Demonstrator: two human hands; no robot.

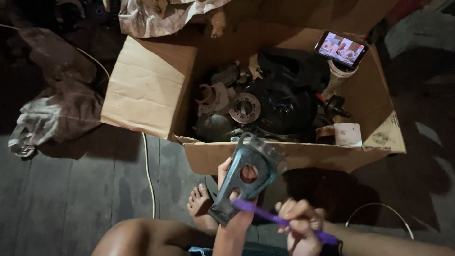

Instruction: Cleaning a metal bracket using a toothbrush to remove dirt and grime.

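— Looking down from the head view: your left hand (pixel 231 189) fingers wrap the dark metal bracket (pixel 246 178), upright before the cardboard box (pixel 151 87). It looks stiff, heavy, greasy; hold its narrow lower end.

— And your right hand (pixel 299 226)?

— Closed round the purple brush (pixel 277 220); its bristles are hidden, box contents murky.

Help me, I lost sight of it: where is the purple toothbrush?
Head view, lower centre: the right hand holds the purple toothbrush, its tip against the dark metal bracket in the left hand.
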